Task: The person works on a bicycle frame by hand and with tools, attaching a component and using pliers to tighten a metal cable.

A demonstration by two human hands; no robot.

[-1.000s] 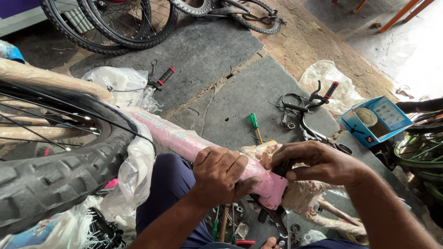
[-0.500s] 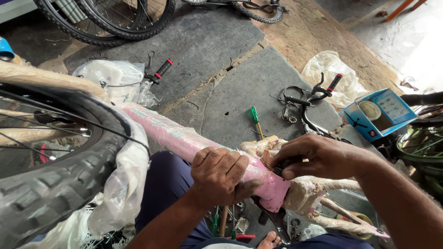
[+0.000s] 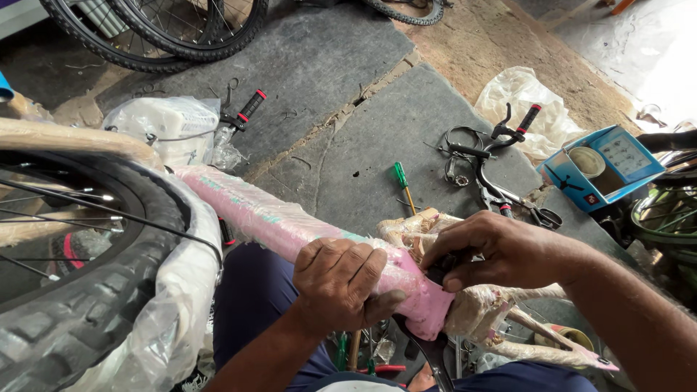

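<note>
I clamped my left hand [image 3: 345,283] around the pink wrapped frame tube [image 3: 290,229] while my right hand [image 3: 501,250] pinched a small black part [image 3: 441,270] at its end.

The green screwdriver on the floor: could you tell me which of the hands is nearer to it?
Right. The right hand works at the wrapped frame joint just below the green screwdriver; the left hand grips the pink frame tube lower down, farther from it.

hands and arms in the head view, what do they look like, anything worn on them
Both are bare. The left hand and right hand wear no gloves, and no rings, watch or bracelet show on the visible parts. No sleeves reach the forearms in view. The fingers are broad with short nails and creased knuckles. Dark blue clothing covers the lap beneath them.
</note>
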